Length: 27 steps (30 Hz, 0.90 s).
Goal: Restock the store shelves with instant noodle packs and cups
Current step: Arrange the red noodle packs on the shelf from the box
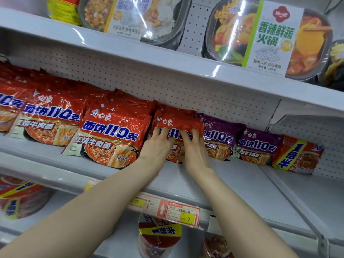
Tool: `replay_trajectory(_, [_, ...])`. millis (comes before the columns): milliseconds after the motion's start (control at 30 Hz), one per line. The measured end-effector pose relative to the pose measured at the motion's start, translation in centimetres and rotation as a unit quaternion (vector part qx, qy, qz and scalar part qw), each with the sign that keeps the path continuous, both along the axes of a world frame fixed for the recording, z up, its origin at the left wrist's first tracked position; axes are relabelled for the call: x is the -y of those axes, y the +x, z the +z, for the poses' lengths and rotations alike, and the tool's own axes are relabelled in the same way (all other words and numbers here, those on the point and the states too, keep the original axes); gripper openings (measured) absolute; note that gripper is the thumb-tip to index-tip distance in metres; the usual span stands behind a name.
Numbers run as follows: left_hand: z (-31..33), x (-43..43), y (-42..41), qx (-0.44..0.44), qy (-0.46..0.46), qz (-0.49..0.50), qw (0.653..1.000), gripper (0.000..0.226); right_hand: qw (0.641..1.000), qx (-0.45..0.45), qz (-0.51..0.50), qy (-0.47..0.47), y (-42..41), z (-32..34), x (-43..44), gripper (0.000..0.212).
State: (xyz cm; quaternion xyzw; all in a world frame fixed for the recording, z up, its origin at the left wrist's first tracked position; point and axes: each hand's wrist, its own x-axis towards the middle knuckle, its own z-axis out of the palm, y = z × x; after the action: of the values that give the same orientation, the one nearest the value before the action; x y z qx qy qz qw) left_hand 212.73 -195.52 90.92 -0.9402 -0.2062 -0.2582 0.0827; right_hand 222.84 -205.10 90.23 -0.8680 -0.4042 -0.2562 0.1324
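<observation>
A red instant noodle pack (176, 123) leans upright on the middle shelf (232, 185), at the front of a short row of red packs. My left hand (158, 146) and my right hand (193, 148) both lie flat against its front, fingers spread and pointing up. Left of it stand more red noodle packs (113, 136) in rows. To the right stand purple noodle packs (219, 138) and an orange-red pack (297, 155). Red noodle cups (160, 237) sit on the shelf below.
The upper shelf (167, 62) carries sealed meal trays (270, 38) and overhangs the noodle row. Price tags (167, 209) hang on the middle shelf's front edge. A shelf divider seam (290, 198) runs at the right, with bare shelf surface in front of the purple packs.
</observation>
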Motion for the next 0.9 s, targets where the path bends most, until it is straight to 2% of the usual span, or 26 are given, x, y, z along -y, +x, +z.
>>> replay_trajectory(267, [-0.1,-0.2,-0.6,0.007,-0.036,-0.023,0.999,0.056,0.997,-0.053,0.030,0.038,-0.3,-0.4,0.7,0.078])
replay_trajectory(433, [-0.2,0.4,-2.4,0.110,-0.119,-0.054,0.985,0.049,0.989,-0.084,0.058,0.110,-2.0,-0.2,2.2,0.071])
replay_trajectory(600, [-0.1,2.0,-5.3,0.221,-0.167,-0.084,0.957,0.042,0.977,-0.075,0.103,0.169,-5.3,0.6,4.0,0.061])
replay_trajectory(733, [-0.3,3.4,-8.7,0.261,-0.175,-0.070,0.947,0.036,0.962,-0.101,0.144,0.210,-8.4,0.6,4.6,0.050])
replay_trajectory(900, [-3.1,4.1,-14.0,0.276,-0.186,-0.078,0.940,0.031,0.951,-0.131,0.191,0.205,-13.2,-1.7,5.5,0.043])
